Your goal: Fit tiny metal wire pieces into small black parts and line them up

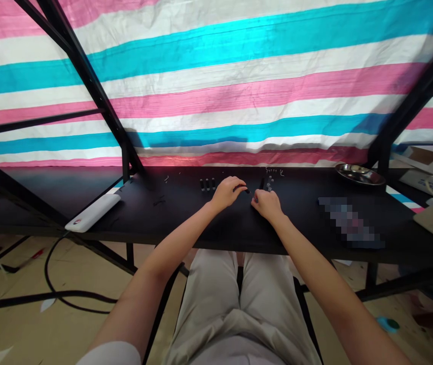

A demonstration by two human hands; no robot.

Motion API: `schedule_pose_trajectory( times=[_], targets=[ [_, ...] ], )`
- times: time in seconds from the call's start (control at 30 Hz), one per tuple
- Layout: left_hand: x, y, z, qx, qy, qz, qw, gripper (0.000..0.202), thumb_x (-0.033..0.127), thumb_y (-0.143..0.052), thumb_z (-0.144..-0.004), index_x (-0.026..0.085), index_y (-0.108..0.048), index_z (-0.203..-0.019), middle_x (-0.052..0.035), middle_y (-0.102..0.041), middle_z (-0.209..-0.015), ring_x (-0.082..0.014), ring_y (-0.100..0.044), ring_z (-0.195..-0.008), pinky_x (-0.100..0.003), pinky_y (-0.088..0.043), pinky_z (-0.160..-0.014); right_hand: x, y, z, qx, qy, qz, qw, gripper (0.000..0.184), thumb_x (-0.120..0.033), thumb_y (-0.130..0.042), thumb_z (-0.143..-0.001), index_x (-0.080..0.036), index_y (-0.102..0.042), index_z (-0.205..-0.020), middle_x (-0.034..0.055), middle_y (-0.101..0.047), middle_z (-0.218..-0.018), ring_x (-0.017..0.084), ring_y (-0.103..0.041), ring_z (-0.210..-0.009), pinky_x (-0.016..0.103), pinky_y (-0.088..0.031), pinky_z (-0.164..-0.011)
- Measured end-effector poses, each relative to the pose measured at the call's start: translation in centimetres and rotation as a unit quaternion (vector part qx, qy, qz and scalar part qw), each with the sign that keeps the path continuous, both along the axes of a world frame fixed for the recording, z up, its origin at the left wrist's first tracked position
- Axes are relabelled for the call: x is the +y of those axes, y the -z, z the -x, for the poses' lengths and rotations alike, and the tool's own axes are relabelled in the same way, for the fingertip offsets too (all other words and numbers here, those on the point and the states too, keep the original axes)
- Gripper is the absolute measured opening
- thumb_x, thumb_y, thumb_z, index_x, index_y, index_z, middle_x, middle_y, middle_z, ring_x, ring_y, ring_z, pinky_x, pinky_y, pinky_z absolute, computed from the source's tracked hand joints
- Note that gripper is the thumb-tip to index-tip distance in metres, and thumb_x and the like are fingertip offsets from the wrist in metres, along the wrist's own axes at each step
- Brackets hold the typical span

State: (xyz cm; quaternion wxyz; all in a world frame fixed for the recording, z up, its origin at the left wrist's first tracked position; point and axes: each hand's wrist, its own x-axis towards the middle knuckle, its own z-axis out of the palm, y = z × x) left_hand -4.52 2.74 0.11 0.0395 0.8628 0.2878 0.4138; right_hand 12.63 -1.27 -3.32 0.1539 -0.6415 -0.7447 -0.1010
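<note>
Counter (140,218), left end: white oblong device (94,213); then three black tubes (207,184) in row. Left hand (227,192) pinching dark tube (245,189) at fingertips over counter. Right hand (266,203) close by, fingers curled, can't tell round what; upright black piece (262,183) just beyond, clear bits (270,183) beside it; shiny metal dish (360,175) further right.

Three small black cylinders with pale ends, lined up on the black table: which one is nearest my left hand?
The rightmost black cylinder, at the row's end beside your left hand; the middle cylinder and leftmost cylinder are farther from that hand.
</note>
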Motion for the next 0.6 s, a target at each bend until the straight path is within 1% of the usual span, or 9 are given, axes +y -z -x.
schedule_pose_trajectory(
  times=[0.2, 0.33, 0.47, 0.6],
  targets=[
    [0.0, 0.0, -0.1, 0.006, -0.015, 0.013, 1.000, 0.012, 0.028, -0.059, -0.082, 0.017, -0.064, -0.083, -0.0023, -0.063, -0.075, -0.0135, -0.053, -0.071, -0.028, -0.045, -0.072, -0.2, -0.1, 0.1, -0.017, -0.005, -0.017, 1.000, 0.012, -0.019, -0.044, -0.080, -0.015, -0.055, -0.080, 0.0079, -0.065, -0.081, 0.017, -0.058, -0.072, 0.030, -0.024, -0.066],
    [0.0, 0.1, -0.2, 0.008, -0.011, 0.036, 0.999, 0.011, 0.026, -0.061, -0.081, 0.017, -0.065, -0.083, -0.0023, -0.064, -0.076, -0.0132, -0.054, -0.071, -0.028, -0.045, -0.072, -0.1, 0.0, 0.0, -0.015, -0.010, -0.027, 0.999, 0.012, -0.019, -0.044, -0.079, -0.015, -0.055, -0.078, 0.0077, -0.065, -0.079, 0.017, -0.057, -0.071, 0.030, -0.023, -0.066],
    [-0.2, 0.6, -0.3, 0.043, 0.009, 0.069, 0.997, 0.010, 0.025, -0.064, -0.079, 0.017, -0.066, -0.083, -0.0021, -0.065, -0.077, -0.0137, -0.055, -0.073, -0.028, -0.045, -0.073, -0.1, 0.1, 0.1, -0.007, -0.023, -0.043, 0.999, 0.010, -0.019, -0.045, -0.079, -0.016, -0.055, -0.078, 0.0072, -0.065, -0.080, 0.016, -0.056, -0.071, 0.030, -0.024, -0.066],
    [-0.5, 1.0, -0.7, 0.078, 0.016, 0.083, 0.993, 0.010, 0.024, -0.063, -0.079, 0.018, -0.066, -0.086, -0.0023, -0.065, -0.079, -0.0142, -0.055, -0.074, -0.029, -0.045, -0.074, 0.0, 0.1, -0.1, -0.002, -0.058, -0.060, 0.997, 0.012, -0.023, -0.046, -0.082, -0.016, -0.055, -0.079, 0.0069, -0.064, -0.079, 0.017, -0.056, -0.072, 0.029, -0.025, -0.067]
  ],
)
